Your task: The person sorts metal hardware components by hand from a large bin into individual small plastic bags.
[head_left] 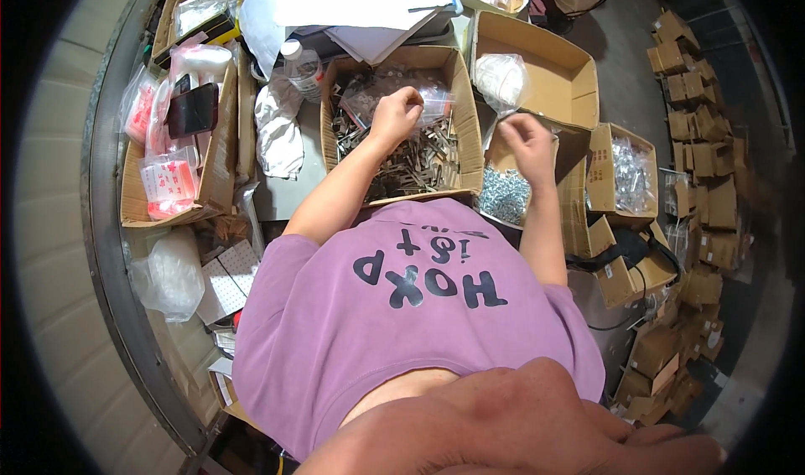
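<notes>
Hands: left hand [397, 110] is pinched closed on a small clear zip bag [432, 99] above the cardboard box of metal parts [417, 158], while right hand [527, 137], fingers loosely curled and apparently empty, hovers just right of that box.

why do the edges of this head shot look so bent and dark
Head view: fisheye lens curves the table rim and leaves black corners; a blurred, too-close skin-toned shape fills the bottom; light is even and soft, with the left hand and right hand fairly sharp at centre.
</notes>
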Tool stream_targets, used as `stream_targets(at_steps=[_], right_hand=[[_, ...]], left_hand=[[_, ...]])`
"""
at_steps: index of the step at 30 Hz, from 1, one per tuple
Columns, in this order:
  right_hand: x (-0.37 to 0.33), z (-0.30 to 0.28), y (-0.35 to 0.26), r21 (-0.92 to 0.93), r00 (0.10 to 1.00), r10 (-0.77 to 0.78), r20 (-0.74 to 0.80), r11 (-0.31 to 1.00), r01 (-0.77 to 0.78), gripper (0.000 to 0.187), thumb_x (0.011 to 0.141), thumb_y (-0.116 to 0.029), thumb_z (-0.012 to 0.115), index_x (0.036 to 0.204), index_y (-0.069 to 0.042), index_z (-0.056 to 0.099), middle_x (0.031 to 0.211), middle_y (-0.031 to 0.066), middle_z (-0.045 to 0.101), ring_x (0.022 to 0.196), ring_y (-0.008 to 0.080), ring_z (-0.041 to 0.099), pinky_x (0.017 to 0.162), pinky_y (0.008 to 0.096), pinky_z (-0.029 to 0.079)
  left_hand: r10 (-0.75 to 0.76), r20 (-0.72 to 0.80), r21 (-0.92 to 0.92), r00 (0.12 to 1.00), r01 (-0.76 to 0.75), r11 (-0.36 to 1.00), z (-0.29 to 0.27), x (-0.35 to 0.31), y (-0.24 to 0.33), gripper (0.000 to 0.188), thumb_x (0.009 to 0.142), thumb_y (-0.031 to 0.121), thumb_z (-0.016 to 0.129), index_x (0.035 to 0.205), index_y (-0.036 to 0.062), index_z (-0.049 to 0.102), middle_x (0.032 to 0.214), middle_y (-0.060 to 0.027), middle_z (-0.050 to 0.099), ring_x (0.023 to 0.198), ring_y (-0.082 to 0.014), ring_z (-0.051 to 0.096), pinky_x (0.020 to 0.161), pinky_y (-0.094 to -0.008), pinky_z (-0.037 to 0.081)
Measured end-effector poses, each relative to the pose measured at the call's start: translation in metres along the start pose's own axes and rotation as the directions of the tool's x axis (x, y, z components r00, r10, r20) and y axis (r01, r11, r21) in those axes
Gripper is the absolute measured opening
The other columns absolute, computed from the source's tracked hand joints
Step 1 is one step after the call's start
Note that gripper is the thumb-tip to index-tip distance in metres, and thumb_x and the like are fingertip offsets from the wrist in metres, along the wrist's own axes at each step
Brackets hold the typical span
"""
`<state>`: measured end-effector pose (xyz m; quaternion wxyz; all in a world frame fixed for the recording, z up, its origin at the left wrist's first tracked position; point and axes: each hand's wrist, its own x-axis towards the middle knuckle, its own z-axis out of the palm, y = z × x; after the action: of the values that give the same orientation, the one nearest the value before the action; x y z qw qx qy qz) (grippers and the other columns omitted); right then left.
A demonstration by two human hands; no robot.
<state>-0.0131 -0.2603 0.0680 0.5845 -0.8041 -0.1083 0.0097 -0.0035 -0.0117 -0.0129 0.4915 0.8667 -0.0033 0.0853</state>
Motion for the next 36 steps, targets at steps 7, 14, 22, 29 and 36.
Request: stream_targets(at_steps=[7, 14, 22, 29, 36], right_hand=[[0.002, 0.034, -0.01, -0.217, 0.981, -0.031, 0.19, 0.973, 0.073, 0.017, 0.078, -0.015, 0.063, 0.085, 0.001, 0.062, 0.076, 0.0112, 0.062, 0.067, 0.0195, 0.058, 0.06, 0.0283, 0.046], [-0.001, 0.036, -0.016, -0.265, 0.978, -0.027, 0.206, 0.961, 0.082, 0.017, 0.077, -0.014, 0.063, 0.083, 0.001, 0.062, 0.077, 0.0131, 0.062, 0.071, 0.0245, 0.06, 0.064, 0.0308, 0.047], [-0.002, 0.034, -0.02, -0.28, 0.98, -0.023, 0.196, 0.957, 0.078, 0.016, 0.078, -0.014, 0.063, 0.084, 0.001, 0.061, 0.077, 0.0126, 0.062, 0.07, 0.0225, 0.06, 0.063, 0.0302, 0.047], [0.001, 0.042, -0.026, -0.252, 0.973, -0.066, 0.219, 0.96, 0.121, 0.017, 0.078, -0.014, 0.063, 0.085, 0.001, 0.062, 0.079, 0.0119, 0.062, 0.07, 0.0223, 0.06, 0.063, 0.0296, 0.047], [0.01, 0.059, -0.03, -0.258, 0.925, -0.283, 0.254, 0.902, 0.347, 0.018, 0.077, -0.014, 0.064, 0.091, -0.003, 0.063, 0.092, 0.0127, 0.062, 0.082, 0.0274, 0.06, 0.072, 0.0343, 0.048]], left_hand=[[-0.151, -0.15, -0.402, 0.977, 0.08, 0.912, -0.008, 0.008, -0.003, 0.006, 0.075, 0.001, 0.064, 0.08, -0.0005, 0.061, 0.072, -0.0034, 0.064, 0.067, -0.0131, 0.059, 0.065, -0.0241, 0.047], [0.015, -0.398, -0.352, 0.917, -0.168, 0.921, -0.011, 0.012, 0.001, 0.022, 0.083, 0.008, 0.061, 0.103, -0.0003, 0.065, 0.092, -0.0083, 0.062, 0.084, -0.0137, 0.057, 0.074, -0.0243, 0.044], [-0.074, -0.089, -0.347, 0.993, 0.039, 0.937, -0.013, 0.0, 0.019, 0.014, 0.078, 0.013, 0.07, 0.079, -0.0004, 0.067, 0.064, -0.0015, 0.06, 0.059, -0.0053, 0.051, 0.057, -0.0197, 0.042], [0.019, 0.087, -0.588, 0.996, 0.036, 0.808, 0.001, -0.002, 0.014, 0.016, 0.075, 0.006, 0.071, 0.086, -0.0014, 0.064, 0.083, -0.0066, 0.063, 0.077, -0.0082, 0.057, 0.07, -0.0229, 0.047], [0.189, 0.082, -0.129, 0.979, -0.178, 0.976, -0.008, -0.003, 0.022, 0.021, 0.069, 0.004, 0.071, 0.088, -0.0008, 0.065, 0.082, -0.0113, 0.062, 0.069, -0.0191, 0.062, 0.064, -0.0291, 0.05]])
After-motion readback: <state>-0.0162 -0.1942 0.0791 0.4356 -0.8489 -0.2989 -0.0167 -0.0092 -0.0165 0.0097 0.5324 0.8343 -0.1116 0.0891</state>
